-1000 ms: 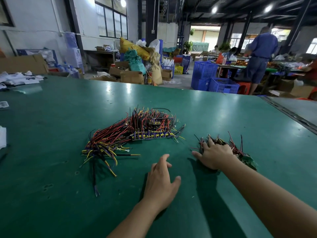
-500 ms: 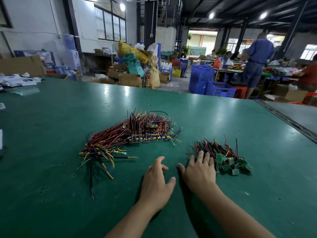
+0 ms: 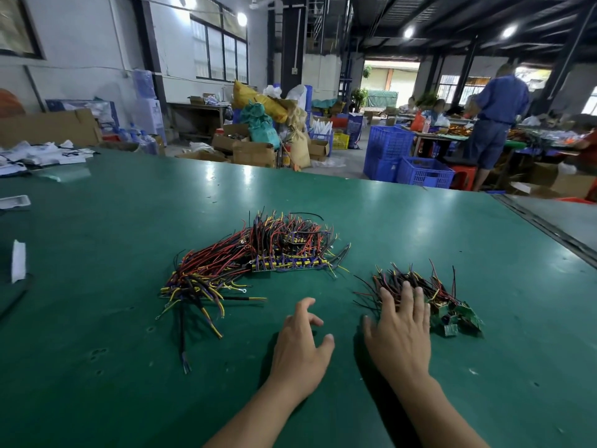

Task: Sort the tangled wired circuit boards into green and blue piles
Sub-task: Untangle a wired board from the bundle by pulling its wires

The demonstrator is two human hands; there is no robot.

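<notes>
The sorting looks close to done. The wired boards lie in two heaps on the green counter (image 3: 97,367). The larger blue pile (image 3: 284,263) sits in the middle of the frame, its red, black and yellow leads fanning out to the lower left. The smaller green pile (image 3: 455,313) lies right of centre, well apart from it.

The right hand (image 3: 400,331) lies flat with straight fingers on the left part of the green pile, over its wires, pressing rather than gripping. The left hand (image 3: 300,347) rests on the counter between the two heaps, fingers loosely spread and holding nothing.

The step in hand seems to be tidying the green pile, gathering its stray leads. I judge the next move calls for a gentle sweep inward so the thin wires do not snag and drag boards out. After that would come a check that no green board is caught in the blue tangle.

Half a second earlier the right hand sat closer to the left one, with only its fingertips at the pile's edge. It has now slid right and forward onto the wires. The left hand has barely moved.
</notes>
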